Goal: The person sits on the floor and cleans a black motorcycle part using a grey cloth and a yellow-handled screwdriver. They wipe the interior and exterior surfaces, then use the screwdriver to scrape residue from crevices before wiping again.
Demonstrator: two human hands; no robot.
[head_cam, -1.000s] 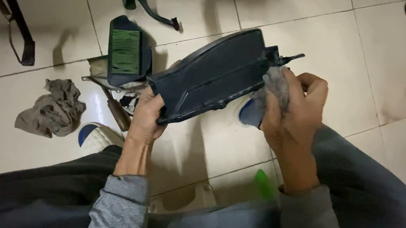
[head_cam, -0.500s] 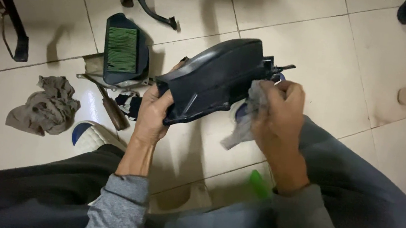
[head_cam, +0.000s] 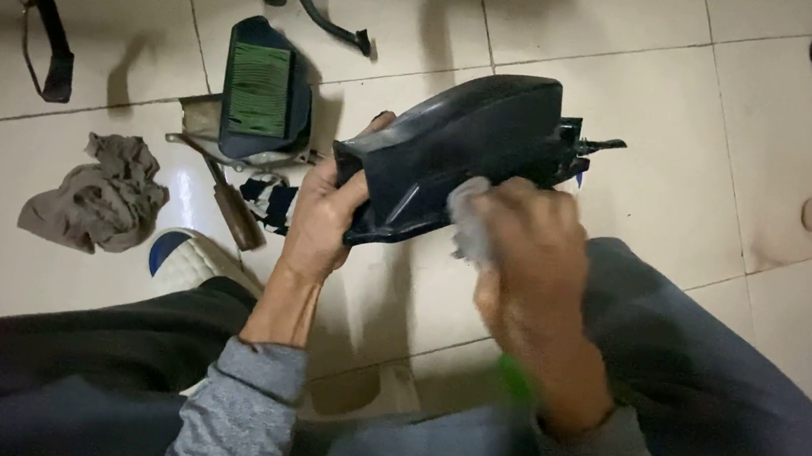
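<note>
Now the dark plastic housing [head_cam: 469,154] is held up over the tiled floor [head_cam: 588,26], and wiping is the step in hand. The left hand [head_cam: 321,219] clamps its left end, fingers wrapped tight. The right hand [head_cam: 533,262] presses a pale rag [head_cam: 466,226] against its near face, fingers curled. Next calls for steady strokes, probably. Far left lies a filter box [head_cam: 264,93].

Left hand [head_cam: 325,212], centre-left of frame: fingers curled, thumb up, closed in a grip, grey-sleeved forearm rising from bottom centre. Right hand [head_cam: 526,261], centre of frame: blurred, back toward camera, fingers bent in a clenched pose, wrist angled toward lower right.
</note>
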